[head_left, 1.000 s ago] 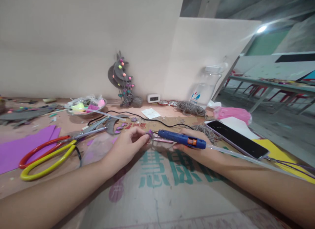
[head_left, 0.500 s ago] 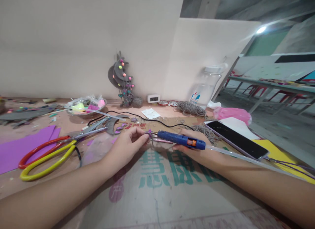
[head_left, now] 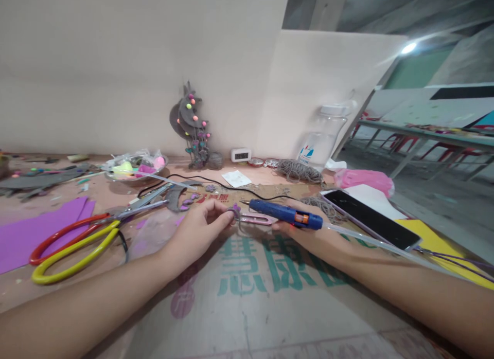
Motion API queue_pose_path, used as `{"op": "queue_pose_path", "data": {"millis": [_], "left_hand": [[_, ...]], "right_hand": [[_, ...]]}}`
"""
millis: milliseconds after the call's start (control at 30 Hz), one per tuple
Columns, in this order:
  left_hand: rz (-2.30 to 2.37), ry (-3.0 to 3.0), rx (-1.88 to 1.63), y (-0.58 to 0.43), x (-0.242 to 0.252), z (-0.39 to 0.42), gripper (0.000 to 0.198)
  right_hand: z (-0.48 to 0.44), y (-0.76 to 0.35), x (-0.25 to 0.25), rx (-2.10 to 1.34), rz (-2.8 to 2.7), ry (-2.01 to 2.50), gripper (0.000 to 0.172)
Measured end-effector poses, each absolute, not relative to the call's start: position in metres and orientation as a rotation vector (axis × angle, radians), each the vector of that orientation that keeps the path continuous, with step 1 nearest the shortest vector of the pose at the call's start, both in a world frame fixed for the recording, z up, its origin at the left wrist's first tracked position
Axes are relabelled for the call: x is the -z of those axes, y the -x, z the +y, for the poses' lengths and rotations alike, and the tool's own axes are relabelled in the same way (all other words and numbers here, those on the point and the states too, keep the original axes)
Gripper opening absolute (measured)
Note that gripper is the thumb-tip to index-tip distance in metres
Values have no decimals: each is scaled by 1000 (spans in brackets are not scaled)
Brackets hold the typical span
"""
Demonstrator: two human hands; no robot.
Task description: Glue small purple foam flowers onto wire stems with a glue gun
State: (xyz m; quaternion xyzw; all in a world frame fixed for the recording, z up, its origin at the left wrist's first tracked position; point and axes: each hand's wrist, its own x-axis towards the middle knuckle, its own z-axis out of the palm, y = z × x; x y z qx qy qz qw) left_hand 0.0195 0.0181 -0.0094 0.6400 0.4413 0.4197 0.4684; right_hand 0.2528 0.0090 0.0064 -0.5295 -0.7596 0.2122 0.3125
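Observation:
My left hand (head_left: 206, 222) pinches a small grey piece with a purple bit (head_left: 235, 209) on it; a thin grey strand hangs from it. In my right hand (head_left: 299, 235) is a blue hot glue gun (head_left: 283, 213), its nozzle pointing left just above that piece and apart from it. A clear glue stick (head_left: 360, 236) trails from the gun's back over my right forearm. Between my hands lies a pink slotted tool like tweezers (head_left: 257, 219), one end at my right fingers; whether they grip it I cannot tell.
Scissors (head_left: 73, 246) with red and yellow handles lie left, beside purple sheets (head_left: 23, 230). A black cord (head_left: 216, 181) crosses behind my hands. At right are a phone (head_left: 370, 217) and grey yarn (head_left: 299, 171). A bottle (head_left: 320, 138) and decorated grey moon (head_left: 191, 117) stand behind.
The glue gun's nozzle has lifted up and away from the small piece, uncovering more of the pink tool. My left hand has stayed nearly still.

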Motion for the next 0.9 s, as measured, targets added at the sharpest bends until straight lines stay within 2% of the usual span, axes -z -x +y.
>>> {"op": "queue_pose_path", "data": {"millis": [100,333,533,800,900], "left_hand": [[1091,-1552,-1034,-20,8,17,18],[1046,-1551,-1048,-20,12,19,21],[990,-1547,-1062,-22,14,20,19],[992,-1565,-1071,-21,19,22,20],[990,-1542,-1069,-21,20,23,21]], "right_hand": [[10,-254,-12,-522,-1927,1383,23],[17,-259,-45,-506,-1860,1295,43],[74,-252,-63,-397,-1958,1449,42],[167,-235,-21,-344,-2003,1695,29],[180,-237,-5,-361,-2030,1687,30]]}}
